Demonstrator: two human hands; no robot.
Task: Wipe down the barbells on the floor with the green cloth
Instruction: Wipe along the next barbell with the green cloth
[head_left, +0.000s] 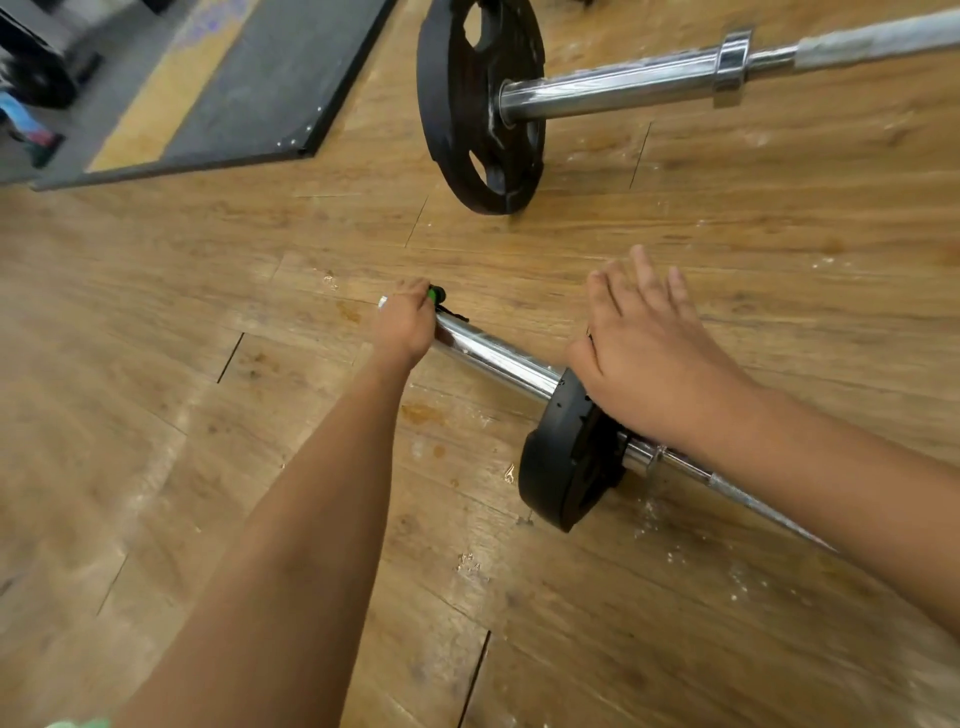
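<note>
Left hand (402, 325) grips one green cloth (435, 294); right hand (644, 353) on plate (566, 457); two barbells (493, 356) (623, 85).

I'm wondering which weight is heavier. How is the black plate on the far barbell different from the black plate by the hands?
The far plate looks bigger than the near plate, though it lies farther away. The far plate has large cut-out holes; I see none on the near plate from this angle. Nothing touches the far plate, while the right hand rests open on the near plate. Both are black and stand on edge.
</note>
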